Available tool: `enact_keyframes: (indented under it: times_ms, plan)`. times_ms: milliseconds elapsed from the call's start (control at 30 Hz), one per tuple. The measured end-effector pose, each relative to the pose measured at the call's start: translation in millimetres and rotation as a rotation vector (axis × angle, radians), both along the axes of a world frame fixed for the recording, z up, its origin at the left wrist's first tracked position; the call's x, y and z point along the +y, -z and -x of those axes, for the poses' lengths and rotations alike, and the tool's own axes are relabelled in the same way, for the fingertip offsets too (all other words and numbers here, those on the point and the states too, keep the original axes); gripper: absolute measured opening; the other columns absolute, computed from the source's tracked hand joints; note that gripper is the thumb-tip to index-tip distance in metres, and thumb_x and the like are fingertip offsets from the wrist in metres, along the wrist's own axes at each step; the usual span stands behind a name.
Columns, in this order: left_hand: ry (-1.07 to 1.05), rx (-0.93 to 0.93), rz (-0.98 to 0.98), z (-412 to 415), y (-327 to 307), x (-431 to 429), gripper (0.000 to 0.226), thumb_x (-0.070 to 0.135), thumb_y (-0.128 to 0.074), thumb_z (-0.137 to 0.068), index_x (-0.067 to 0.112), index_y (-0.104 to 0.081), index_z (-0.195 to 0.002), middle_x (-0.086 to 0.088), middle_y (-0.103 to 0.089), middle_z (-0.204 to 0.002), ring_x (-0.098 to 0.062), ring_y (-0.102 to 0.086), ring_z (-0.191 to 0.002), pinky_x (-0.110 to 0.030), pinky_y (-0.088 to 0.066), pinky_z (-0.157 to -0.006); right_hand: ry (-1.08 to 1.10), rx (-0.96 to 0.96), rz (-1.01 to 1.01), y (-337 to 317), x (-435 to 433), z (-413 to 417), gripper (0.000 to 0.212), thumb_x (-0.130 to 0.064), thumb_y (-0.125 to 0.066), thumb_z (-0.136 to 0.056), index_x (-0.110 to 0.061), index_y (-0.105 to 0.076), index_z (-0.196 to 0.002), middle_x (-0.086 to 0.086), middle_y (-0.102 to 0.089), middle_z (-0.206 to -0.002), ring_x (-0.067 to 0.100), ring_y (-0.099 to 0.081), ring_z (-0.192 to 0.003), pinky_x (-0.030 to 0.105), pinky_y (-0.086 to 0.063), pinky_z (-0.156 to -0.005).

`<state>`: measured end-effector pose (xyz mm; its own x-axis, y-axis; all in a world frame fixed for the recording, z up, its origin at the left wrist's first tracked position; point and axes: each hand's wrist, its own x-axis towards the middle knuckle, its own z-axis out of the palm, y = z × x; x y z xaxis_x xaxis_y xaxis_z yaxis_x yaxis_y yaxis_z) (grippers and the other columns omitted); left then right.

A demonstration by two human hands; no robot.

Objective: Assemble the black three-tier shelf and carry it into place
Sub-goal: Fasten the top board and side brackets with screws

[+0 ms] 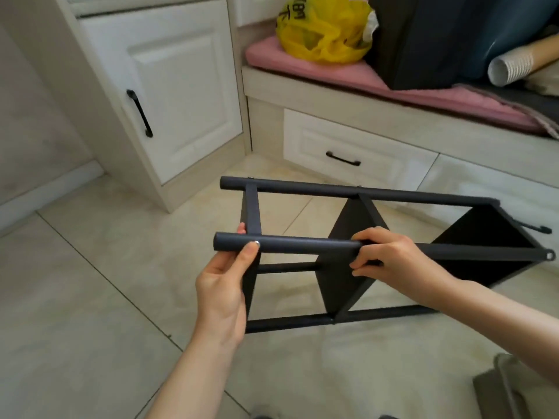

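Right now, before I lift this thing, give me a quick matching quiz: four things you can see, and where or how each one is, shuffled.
Column one:
1. yellow bag
2. black shelf
3. left hand
4. right hand

Column two:
A. grips the near pole close to its end
B. sits on the pink cushion
C. tipped on its side
D. fingers pinch the near pole about halfway along

Pairs: 1-B, 2-C, 3-A, 4-D

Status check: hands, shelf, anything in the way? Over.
Left hand grips near post at its end; right hand grips it midway. Shelf on its side on the floor. Cabinet, bench close behind.
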<state>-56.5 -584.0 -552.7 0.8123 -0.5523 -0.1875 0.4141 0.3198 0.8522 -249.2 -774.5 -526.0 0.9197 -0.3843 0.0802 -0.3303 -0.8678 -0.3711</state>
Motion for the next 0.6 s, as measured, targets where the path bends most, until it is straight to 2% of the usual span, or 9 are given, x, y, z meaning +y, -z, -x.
enact_keyframes:
  times_ms: [100, 233, 333, 467, 600]
  plan:
    - [0.025, 0.050, -0.027, 10, 33, 4, 0.068, 0.032, -0.085, -0.052, 0.009, -0.073, -0.115, 0.000, -0.076, -0.116, -0.010, -0.069, -0.112, -0.019, -0.053, -0.092, 0.007, 0.024, 0.006, 17, 1, 12, 0.010, -0.006, -0.083, -0.075, -0.011, -0.078, -0.082, 0.009, -0.065, -0.114, 0.024, -0.063, -0.101, 0.032, -0.050, -0.087]
    - [0.070, 0.099, -0.086, 22, 69, 13, 0.065, 0.027, -0.087, -0.050, 0.006, -0.074, -0.110, -0.003, -0.076, -0.116, -0.011, -0.071, -0.110, -0.027, -0.047, -0.098, -0.060, 0.021, 0.089, 44, 2, 26, 0.020, -0.002, -0.090, -0.063, -0.011, -0.077, -0.076, 0.012, -0.069, -0.105, 0.030, -0.068, -0.090, 0.040, -0.059, -0.073]
    - [0.080, 0.091, -0.106, 29, 84, 18, 0.065, 0.026, -0.087, -0.052, 0.004, -0.073, -0.112, -0.005, -0.074, -0.120, -0.013, -0.069, -0.114, -0.022, -0.052, -0.093, -0.070, 0.013, 0.114, 57, 3, 36, 0.025, -0.005, -0.092, -0.060, -0.016, -0.076, -0.076, 0.009, -0.068, -0.104, 0.027, -0.068, -0.087, 0.035, -0.057, -0.072]
    - [0.089, 0.031, -0.137, 27, 89, 19, 0.061, 0.026, -0.086, -0.054, 0.007, -0.075, -0.110, -0.004, -0.074, -0.121, -0.012, -0.069, -0.114, -0.012, -0.053, -0.084, -0.040, -0.013, 0.060, 57, 4, 38, 0.020, -0.007, -0.088, -0.067, -0.015, -0.076, -0.079, 0.006, -0.067, -0.108, 0.021, -0.066, -0.092, 0.036, -0.058, -0.078]
    - [0.084, -0.127, -0.216, 23, 81, 21, 0.040, 0.032, -0.087, -0.052, 0.026, -0.082, -0.091, 0.000, -0.077, -0.111, -0.011, -0.072, -0.105, -0.012, -0.054, -0.080, 0.072, -0.148, -0.254, 39, 8, 30, 0.006, -0.031, -0.071, -0.077, -0.028, -0.071, -0.082, -0.017, -0.069, -0.111, -0.002, -0.066, -0.098, 0.010, -0.051, -0.086]
